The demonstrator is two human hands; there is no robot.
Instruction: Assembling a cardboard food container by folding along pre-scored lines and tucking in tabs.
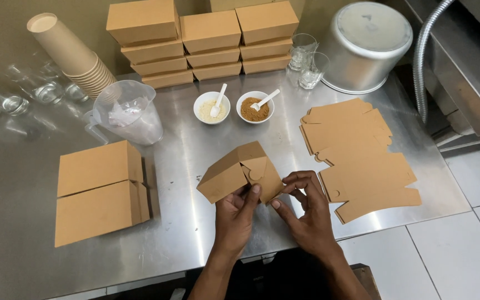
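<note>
Both hands (234, 214) (306, 208) gripping half-folded box (237, 172), flat blanks (362, 161) right, finished boxes (98, 191) left.

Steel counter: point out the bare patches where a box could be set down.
Bare steel counter lies between the plastic jug, two bowls and half-folded box. Crowded: flat blanks right, folded boxes left, stacks behind.

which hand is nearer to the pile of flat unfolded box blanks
Right. The right hand is just beside the pile of flat box blanks, close to its near left edge. The left hand is farther left, under the half-folded box.
</note>
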